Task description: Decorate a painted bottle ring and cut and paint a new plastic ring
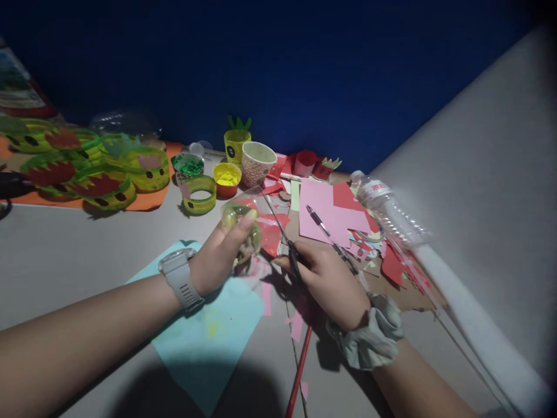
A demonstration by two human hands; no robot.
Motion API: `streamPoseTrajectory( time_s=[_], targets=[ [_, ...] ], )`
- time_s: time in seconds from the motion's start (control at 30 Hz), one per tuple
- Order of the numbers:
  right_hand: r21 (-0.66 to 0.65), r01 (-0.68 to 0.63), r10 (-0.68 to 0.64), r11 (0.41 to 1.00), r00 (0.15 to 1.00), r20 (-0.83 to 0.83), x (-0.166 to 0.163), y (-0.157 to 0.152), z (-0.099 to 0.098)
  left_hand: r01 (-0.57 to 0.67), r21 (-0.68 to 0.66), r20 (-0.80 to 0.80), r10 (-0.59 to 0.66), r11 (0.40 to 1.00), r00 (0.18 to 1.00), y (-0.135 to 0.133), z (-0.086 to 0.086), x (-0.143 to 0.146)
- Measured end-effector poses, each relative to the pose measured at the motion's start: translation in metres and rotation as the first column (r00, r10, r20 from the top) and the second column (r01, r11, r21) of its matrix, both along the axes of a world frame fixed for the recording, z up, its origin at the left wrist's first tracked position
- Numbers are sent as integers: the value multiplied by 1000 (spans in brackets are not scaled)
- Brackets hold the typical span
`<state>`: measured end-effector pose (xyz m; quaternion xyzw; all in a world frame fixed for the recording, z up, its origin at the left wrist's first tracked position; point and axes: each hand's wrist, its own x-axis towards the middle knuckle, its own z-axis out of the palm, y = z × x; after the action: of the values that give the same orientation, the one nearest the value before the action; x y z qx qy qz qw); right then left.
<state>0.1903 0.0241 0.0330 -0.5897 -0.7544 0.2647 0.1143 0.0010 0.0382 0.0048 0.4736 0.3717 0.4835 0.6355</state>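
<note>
My left hand (224, 255), with a grey watch at its wrist, grips a clear, rounded plastic bottle piece (242, 216) that looks partly greenish-yellow. In my right hand (333, 276) is a pair of scissors (281, 226), its dark handles around my fingers and the blades parted, pointing up and left. The blades are close to the right side of the plastic piece; whether they touch it I cannot tell. Beneath my left hand lies a light blue sheet (213, 342) with yellow smears. Red paper (270, 232) shows behind the scissors.
Painted green-yellow rings (108, 188) with eyes stand on orange paper at left. Cups of green paint (188, 165) and yellow paint (227, 174) are near a patterned paper cup (258, 165). Pink paper (317, 212), a pen (319, 220) and a plastic bottle (391, 209) lie right.
</note>
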Motion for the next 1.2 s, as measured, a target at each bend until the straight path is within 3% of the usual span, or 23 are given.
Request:
streamPoseTrajectory(
  time_s=[0.13, 0.23, 0.47, 0.6, 0.83, 0.97, 1.07, 1.13, 1.2],
  targets=[
    [15, 28, -29, 999, 999, 22, 0, -2, 1, 71, -88, 136, -59, 994, 989, 6, 3, 0],
    [22, 19, -21, 1000, 998, 64, -1, -2, 2, 87, -77, 151, -75, 993, 986, 8, 2, 0],
    [21, -43, 41, 999, 994, 98, -1, -1, 3, 126, 16, -17, -126, 992, 992, 5, -11, -2],
    [0, -64, 64, 998, 994, 89, -2, -1, 7, 112, 69, -98, -105, 991, 990, 0, -6, -1],
    [-1, -114, 114, 993, 986, 126, -1, -1, 7, 102, 231, -181, -60, 968, 982, -4, -1, -4],
    [-29, -116, 118, 993, 986, 117, 0, -2, 5, 91, 391, -250, 11, 916, 968, -2, -1, -6],
    [-34, -129, 131, 991, 988, 79, 1, -1, 5, 98, 480, -194, -3, 872, 981, -1, 1, -5],
    [-38, -145, 146, 989, 989, 34, 2, 0, 6, 118, 462, -168, -44, 879, 985, -2, -2, -5],
    [-42, -147, 147, 988, 989, -5, 2, 1, 5, 103, 366, -145, -53, 925, 988, -2, -8, -5]
  ],
)
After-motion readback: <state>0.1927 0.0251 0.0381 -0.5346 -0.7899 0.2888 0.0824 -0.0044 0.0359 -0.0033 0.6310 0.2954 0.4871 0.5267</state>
